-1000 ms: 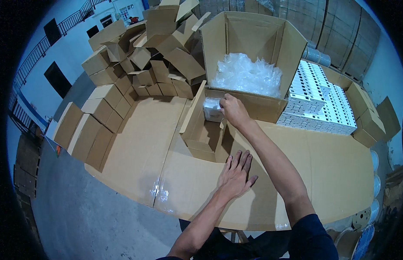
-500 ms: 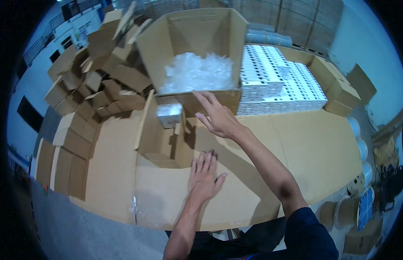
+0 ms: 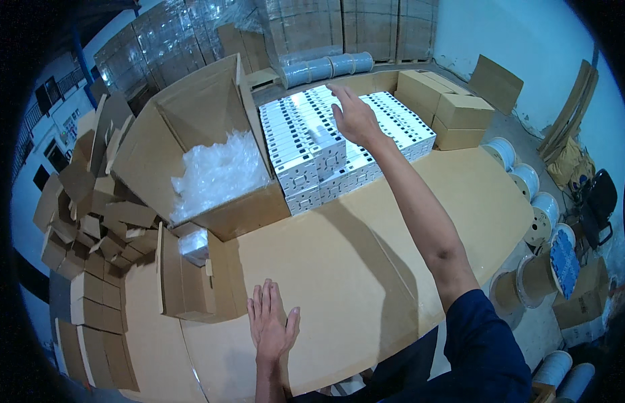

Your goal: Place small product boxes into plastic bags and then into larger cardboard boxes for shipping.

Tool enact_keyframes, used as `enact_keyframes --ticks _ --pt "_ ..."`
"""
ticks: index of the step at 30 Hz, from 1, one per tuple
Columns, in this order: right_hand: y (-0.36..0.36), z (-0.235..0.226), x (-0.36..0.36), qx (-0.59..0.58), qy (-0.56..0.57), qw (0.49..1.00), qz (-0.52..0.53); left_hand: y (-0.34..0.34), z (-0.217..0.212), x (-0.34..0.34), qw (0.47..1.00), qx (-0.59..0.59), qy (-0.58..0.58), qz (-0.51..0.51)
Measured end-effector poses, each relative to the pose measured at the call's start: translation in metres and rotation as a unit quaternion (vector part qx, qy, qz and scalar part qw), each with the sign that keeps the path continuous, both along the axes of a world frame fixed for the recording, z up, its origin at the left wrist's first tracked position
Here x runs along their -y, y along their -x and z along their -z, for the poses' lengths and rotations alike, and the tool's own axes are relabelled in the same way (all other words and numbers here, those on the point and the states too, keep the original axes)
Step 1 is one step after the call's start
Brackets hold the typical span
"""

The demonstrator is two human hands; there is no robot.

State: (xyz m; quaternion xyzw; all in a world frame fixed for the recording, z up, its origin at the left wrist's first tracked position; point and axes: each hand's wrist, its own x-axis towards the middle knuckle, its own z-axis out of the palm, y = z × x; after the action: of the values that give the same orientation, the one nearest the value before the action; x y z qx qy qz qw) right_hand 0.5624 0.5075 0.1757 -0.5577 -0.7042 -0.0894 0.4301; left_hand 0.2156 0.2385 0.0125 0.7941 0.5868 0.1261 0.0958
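Over the far white blocks (image 3: 299, 138), our right hand (image 3: 359, 121) has thumb and fingers apart; nearer, our left hand (image 3: 271, 329) lies flat on cardboard (image 3: 339, 275), thumb splayed.

Part of the white stack (image 3: 298, 138) is hidden by the right hand (image 3: 356, 119), and the left forearm (image 3: 269, 379) is cut off by the lower edge.

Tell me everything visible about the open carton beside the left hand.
The open carton is brown cardboard, open at the top, its left side standing tall. It rests on the cardboard-covered table, nearer than the larger box. A shiny wrapped block sits in its far end. The left hand lies close; contact is unclear.
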Motion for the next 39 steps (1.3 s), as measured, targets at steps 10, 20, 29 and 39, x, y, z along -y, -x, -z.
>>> enact_keyframes --ticks 10,20,29,39 --pt "-0.051 0.055 -0.037 0.085 0.13 0.987 0.047 -0.014 -0.004 0.011 1.0 0.014 0.004 -0.005" --pt "-0.067 0.05 -0.045 0.182 0.068 0.974 0.118 -0.016 -0.007 0.004 1.0 0.016 0.002 0.005" --pt "-0.065 0.056 -0.02 0.197 0.026 0.971 0.134 -0.01 -0.012 0.022 1.0 0.02 0.001 0.003" --pt "-0.024 0.061 0.1 0.02 -0.024 0.991 0.131 0.01 -0.015 0.018 0.994 0.041 -0.106 0.003"
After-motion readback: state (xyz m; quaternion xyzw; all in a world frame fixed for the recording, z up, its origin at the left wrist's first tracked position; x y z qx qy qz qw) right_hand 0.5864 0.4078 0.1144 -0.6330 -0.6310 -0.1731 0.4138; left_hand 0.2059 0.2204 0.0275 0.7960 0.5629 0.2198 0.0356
